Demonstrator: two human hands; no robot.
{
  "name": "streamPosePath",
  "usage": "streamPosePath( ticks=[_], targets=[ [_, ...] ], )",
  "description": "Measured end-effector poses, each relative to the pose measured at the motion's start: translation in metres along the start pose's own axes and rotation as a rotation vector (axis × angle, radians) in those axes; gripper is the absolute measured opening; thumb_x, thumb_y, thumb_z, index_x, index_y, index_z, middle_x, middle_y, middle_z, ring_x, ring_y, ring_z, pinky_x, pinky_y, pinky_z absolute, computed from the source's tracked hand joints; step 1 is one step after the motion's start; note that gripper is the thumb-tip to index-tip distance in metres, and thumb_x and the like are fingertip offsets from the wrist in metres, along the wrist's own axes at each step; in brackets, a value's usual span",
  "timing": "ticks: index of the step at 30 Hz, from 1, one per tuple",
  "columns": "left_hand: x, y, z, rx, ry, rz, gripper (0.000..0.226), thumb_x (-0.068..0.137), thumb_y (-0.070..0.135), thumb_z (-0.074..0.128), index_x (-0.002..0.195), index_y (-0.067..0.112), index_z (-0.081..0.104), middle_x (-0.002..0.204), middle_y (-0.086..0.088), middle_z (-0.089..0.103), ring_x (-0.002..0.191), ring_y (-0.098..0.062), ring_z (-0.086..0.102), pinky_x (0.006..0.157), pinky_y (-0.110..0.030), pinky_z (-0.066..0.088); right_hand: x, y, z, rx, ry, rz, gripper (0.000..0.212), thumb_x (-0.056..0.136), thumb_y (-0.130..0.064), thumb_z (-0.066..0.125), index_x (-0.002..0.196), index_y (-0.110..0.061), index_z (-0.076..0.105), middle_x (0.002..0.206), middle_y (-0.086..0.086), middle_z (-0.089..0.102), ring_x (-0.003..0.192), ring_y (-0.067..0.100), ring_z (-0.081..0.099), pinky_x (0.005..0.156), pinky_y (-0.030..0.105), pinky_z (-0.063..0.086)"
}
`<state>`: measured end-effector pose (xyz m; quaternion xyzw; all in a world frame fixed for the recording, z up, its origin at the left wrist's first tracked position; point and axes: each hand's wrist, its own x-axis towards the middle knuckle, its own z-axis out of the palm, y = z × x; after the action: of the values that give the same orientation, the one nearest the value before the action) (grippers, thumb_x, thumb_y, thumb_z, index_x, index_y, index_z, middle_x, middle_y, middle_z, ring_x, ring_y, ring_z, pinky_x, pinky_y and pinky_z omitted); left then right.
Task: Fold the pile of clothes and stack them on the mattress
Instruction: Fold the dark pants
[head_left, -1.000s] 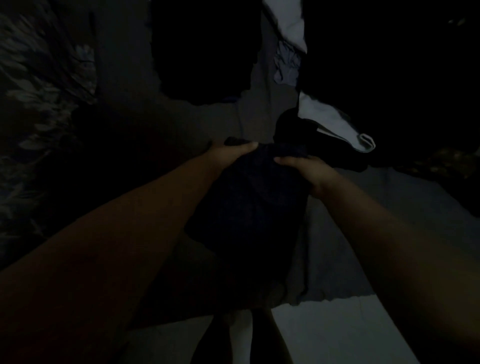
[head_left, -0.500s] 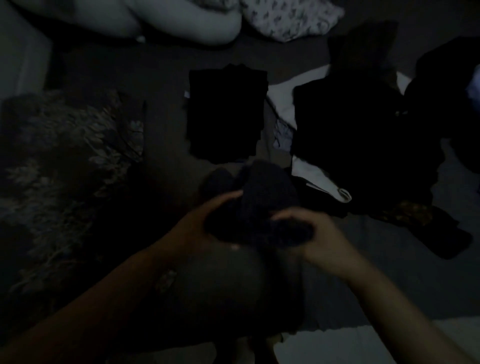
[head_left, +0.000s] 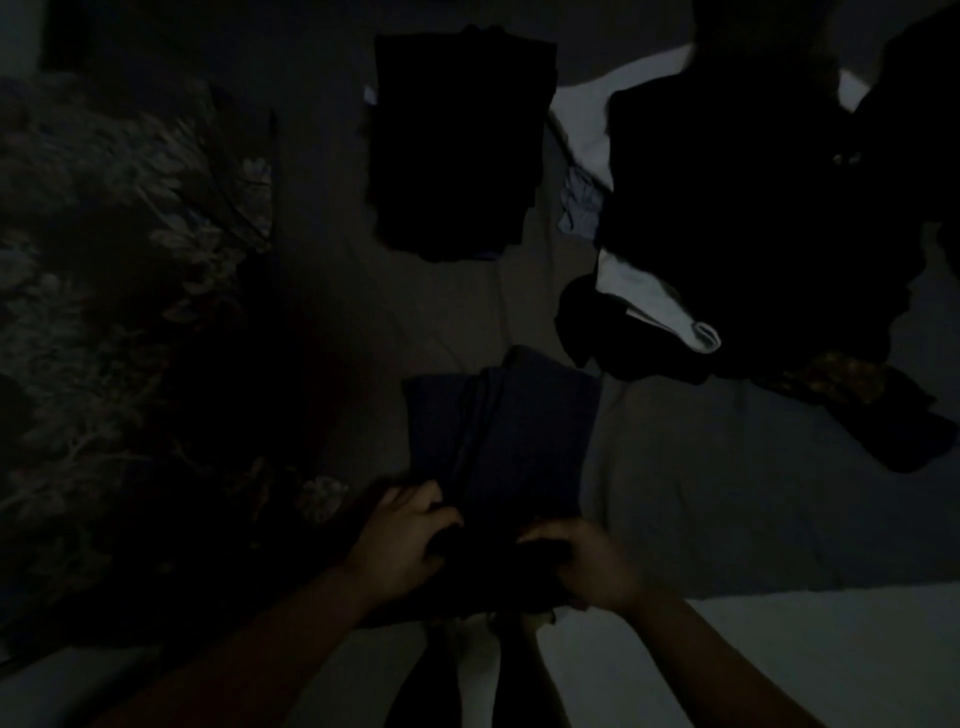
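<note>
The room is very dim. A dark navy garment lies partly folded on the grey mattress in front of me. My left hand grips its near edge from the left, and my right hand grips the same edge from the right, fingers curled into the cloth. A neat stack of dark folded clothes lies farther back. The unfolded pile of dark clothes sits at the right, with a white garment poking out of it.
A floral patterned blanket covers the left side. A small patterned cloth lies at the pile's near edge. The pale floor runs along the mattress's near side, where my legs show at the bottom.
The navy garment was held bunched up in both hands; now it lies spread flat on the mattress, and both hands have drawn back to its near edge.
</note>
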<state>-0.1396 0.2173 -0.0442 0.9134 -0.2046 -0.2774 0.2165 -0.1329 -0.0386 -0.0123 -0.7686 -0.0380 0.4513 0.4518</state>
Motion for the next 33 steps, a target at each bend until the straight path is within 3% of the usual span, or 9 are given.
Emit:
streamPosePath(
  ticks=[4,7,11,14,17,21,24,28,33],
  targets=[
    [0.042,-0.01,-0.053,-0.331,-0.048,-0.052,0.044,0.058,0.049,0.057,0.092,0.024,0.067,0.09,0.006,0.049,0.086,-0.009,0.052,0.075,-0.02,0.035,0.021,-0.026,-0.063,0.039,0.019,-0.011,0.039,0.08,0.009,0.065,0.114,-0.01,0.062,0.108,0.001,0.063,0.09,-0.011,0.06,0.081,0.003,0.042],
    [0.085,-0.008,-0.094,-0.606,0.172,-0.282,0.044,0.072,0.028,0.074,0.108,0.006,0.063,0.099,-0.003,0.057,0.084,0.003,0.056,0.076,-0.014,0.041,0.048,-0.049,-0.105,0.199,0.229,0.014,0.041,0.079,0.006,0.068,0.115,-0.011,0.059,0.108,0.002,0.059,0.102,0.011,0.055,0.073,0.002,0.045],
    [0.125,-0.013,-0.088,-0.754,0.562,-0.688,0.054,0.074,0.025,0.078,0.117,0.006,0.053,0.115,-0.012,0.059,0.106,-0.027,0.059,0.092,-0.036,0.048,0.091,-0.045,-0.121,0.346,0.663,0.124,0.055,0.083,-0.006,0.069,0.132,-0.001,0.045,0.115,0.007,0.056,0.108,0.018,0.054,0.081,0.018,0.047],
    [0.123,-0.009,-0.053,-0.697,0.342,-0.916,0.06,0.075,0.044,0.073,0.123,0.013,0.055,0.126,-0.012,0.057,0.118,-0.03,0.052,0.099,-0.037,0.044,0.104,-0.015,-0.1,0.368,0.682,0.286,0.055,0.078,-0.026,0.076,0.12,0.004,0.058,0.119,0.018,0.063,0.113,0.03,0.059,0.09,0.035,0.05],
    [0.114,0.005,-0.033,-0.733,0.27,-1.045,0.063,0.078,0.052,0.067,0.128,0.016,0.051,0.133,-0.014,0.05,0.126,-0.033,0.041,0.103,-0.032,0.038,0.105,0.019,-0.066,0.537,0.659,0.434,0.092,0.045,-0.07,0.076,0.11,-0.006,0.068,0.115,0.01,0.068,0.11,0.024,0.062,0.099,0.04,0.048],
    [0.117,0.003,-0.034,-1.031,0.465,-1.196,0.089,0.068,0.056,0.073,0.142,0.024,0.035,0.144,-0.015,0.036,0.126,-0.036,0.041,0.1,-0.037,0.039,0.104,0.011,-0.049,0.769,0.702,0.521,0.095,0.044,-0.075,0.076,0.115,-0.014,0.065,0.118,0.007,0.066,0.106,0.027,0.063,0.092,0.047,0.052],
    [0.13,-0.008,-0.046,-1.235,0.307,-1.168,0.109,0.042,0.079,0.067,0.135,0.027,0.046,0.139,-0.006,0.047,0.121,-0.032,0.048,0.101,-0.047,0.043,0.116,-0.008,-0.061,0.838,0.762,0.481,0.089,0.059,-0.054,0.082,0.131,-0.009,0.053,0.131,0.008,0.057,0.118,0.028,0.056,0.099,0.046,0.047],
    [0.144,-0.007,-0.056,-1.374,0.148,-1.148,0.063,0.079,0.047,0.068,0.13,0.011,0.054,0.129,-0.009,0.055,0.114,-0.028,0.054,0.097,-0.039,0.047,0.131,-0.015,-0.079,0.793,0.724,0.487,0.082,0.07,-0.049,0.076,0.133,-0.004,0.049,0.134,0.013,0.054,0.12,0.03,0.054,0.103,0.043,0.044],
    [0.133,-0.006,-0.064,-1.576,0.273,-0.994,0.007,0.09,0.008,0.054,0.088,0.009,0.061,0.086,-0.003,0.062,0.074,-0.013,0.058,0.057,-0.024,0.05,0.13,-0.015,-0.098,0.698,0.585,0.512,0.085,0.071,-0.07,0.061,0.129,-0.008,0.051,0.125,0.011,0.059,0.115,0.029,0.057,0.1,0.045,0.046]
  ],
)
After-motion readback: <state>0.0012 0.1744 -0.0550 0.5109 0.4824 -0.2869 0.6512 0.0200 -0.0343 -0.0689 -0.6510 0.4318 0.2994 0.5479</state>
